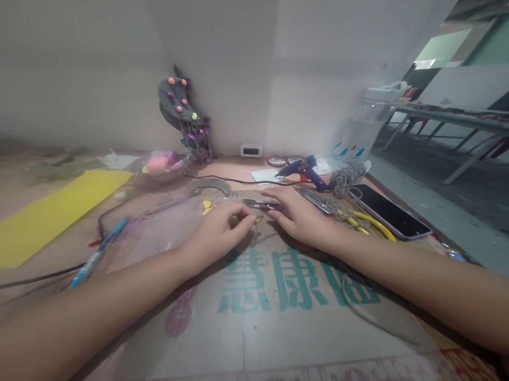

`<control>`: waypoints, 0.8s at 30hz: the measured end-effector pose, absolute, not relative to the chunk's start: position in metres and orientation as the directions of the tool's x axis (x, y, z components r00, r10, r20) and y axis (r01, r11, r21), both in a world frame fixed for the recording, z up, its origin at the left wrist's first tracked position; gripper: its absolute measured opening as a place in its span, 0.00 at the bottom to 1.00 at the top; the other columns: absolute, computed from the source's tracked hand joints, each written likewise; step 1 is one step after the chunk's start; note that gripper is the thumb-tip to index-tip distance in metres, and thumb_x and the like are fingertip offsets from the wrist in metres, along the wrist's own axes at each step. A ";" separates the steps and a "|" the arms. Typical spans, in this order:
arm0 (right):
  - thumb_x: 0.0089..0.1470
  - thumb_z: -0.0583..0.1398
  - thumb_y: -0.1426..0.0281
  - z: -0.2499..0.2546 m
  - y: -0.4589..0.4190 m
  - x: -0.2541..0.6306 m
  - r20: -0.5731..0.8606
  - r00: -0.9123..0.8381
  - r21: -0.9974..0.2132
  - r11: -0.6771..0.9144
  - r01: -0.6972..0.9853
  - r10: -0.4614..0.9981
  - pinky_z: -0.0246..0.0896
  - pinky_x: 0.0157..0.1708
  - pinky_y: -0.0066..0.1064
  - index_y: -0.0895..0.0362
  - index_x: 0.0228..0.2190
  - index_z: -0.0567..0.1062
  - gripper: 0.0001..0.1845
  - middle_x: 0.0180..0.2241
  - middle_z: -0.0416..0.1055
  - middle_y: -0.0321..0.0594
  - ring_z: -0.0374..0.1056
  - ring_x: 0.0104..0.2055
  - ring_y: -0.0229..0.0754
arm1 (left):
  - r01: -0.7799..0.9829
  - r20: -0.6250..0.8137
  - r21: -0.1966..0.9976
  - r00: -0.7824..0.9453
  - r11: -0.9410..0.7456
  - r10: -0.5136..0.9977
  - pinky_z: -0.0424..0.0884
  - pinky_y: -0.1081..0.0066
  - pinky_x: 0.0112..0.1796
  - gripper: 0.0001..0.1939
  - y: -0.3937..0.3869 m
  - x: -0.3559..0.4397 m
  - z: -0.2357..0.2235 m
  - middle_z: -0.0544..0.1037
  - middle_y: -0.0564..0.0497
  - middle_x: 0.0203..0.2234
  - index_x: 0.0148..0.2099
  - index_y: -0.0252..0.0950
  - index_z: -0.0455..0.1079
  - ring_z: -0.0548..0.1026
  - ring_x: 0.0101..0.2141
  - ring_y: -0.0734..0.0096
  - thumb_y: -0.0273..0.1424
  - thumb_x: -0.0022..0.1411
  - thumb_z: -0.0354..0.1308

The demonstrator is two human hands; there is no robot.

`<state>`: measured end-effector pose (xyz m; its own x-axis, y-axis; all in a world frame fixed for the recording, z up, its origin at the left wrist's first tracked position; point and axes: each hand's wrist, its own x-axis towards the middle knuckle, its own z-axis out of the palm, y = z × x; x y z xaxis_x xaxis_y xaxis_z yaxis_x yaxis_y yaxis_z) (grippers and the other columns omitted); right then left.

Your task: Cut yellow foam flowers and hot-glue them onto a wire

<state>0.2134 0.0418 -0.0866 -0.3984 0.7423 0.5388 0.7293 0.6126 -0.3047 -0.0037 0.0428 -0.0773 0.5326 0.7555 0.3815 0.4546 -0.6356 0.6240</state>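
My left hand (218,234) is over the middle of the board, thumb and forefinger pinched together. A small yellow piece (259,218) shows at their tips. My right hand (299,213) faces it, with thumb and forefinger around a slim metal tool that looks like small scissors (264,205); its pointed end is directed left, and part of it is hidden by the fingers. More small yellow cut pieces (206,205) lie just beyond my left hand. Beneath both hands is a board with green printed characters (297,280) under a clear sheet.
At the back are a blue glue gun (300,169), a grey crescent with coloured pompoms (175,103) and a small digital clock (251,150). Pliers with yellow handles (375,223), grey cord (348,179) and a phone (389,211) lie right. Yellow sheet (53,217) and blue pen (98,252) lie left.
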 end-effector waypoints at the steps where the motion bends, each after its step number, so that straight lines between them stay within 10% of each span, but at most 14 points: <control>1: 0.57 0.60 0.71 -0.088 0.045 0.216 0.496 -0.422 -0.280 0.600 0.749 0.759 0.57 0.57 0.46 0.60 0.53 0.70 0.21 0.54 0.70 0.53 0.64 0.56 0.51 | 0.454 0.385 0.627 0.525 -0.633 0.759 0.65 0.70 0.36 0.11 0.043 -0.004 -0.077 0.76 0.52 0.29 0.31 0.35 0.69 0.72 0.33 0.68 0.34 0.64 0.52; 11: 0.57 0.54 0.79 -0.088 0.045 0.215 0.423 -0.482 -0.157 0.586 0.795 0.767 0.62 0.50 0.41 0.62 0.48 0.75 0.18 0.44 0.73 0.51 0.67 0.48 0.48 | 0.440 0.397 0.643 0.509 -0.627 0.764 0.65 0.71 0.36 0.14 0.044 -0.003 -0.075 0.75 0.53 0.28 0.29 0.35 0.68 0.72 0.32 0.68 0.36 0.65 0.49; 24: 0.64 0.47 0.71 -0.080 0.040 0.217 0.631 -0.246 -0.440 0.601 0.667 0.736 0.60 0.48 0.37 0.55 0.43 0.71 0.14 0.42 0.71 0.45 0.67 0.46 0.45 | 0.423 0.348 0.750 0.400 -0.508 0.848 0.66 0.71 0.35 0.14 0.044 -0.002 -0.072 0.74 0.53 0.25 0.28 0.35 0.67 0.71 0.30 0.70 0.37 0.64 0.51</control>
<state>0.2174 0.0397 -0.0804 -0.2461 0.7355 0.6312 0.6672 0.6009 -0.4401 -0.0023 0.0443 -0.0718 0.4005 0.8478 0.3476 0.4235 -0.5076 0.7503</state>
